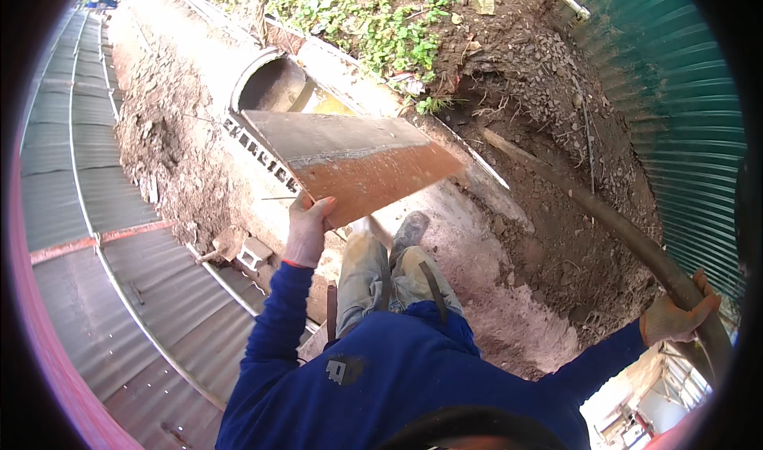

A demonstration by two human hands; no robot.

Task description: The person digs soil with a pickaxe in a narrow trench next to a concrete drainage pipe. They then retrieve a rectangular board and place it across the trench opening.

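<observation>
My left hand (307, 229) grips the near left corner of a flat, thin board (373, 181), thumb on its upper face. The board is held tilted in front of my legs; its near part is reddish brown and its far part grey, with a rough pale line between them. Far out to the right, my right hand (678, 318) is closed around a thick wooden pole (592, 204). From that hand the pole slants away up the dirt bank, and its far tip rests near the soil.
Beyond the board lies a round concrete pipe opening (274, 84). Corrugated roofing sheets (67, 188) run along the left, and green corrugated metal (683, 108) stands at the right. A hollow block (253, 253) sits near the roof edge. Steep earth (548, 77) and green plants (366, 25) border the path.
</observation>
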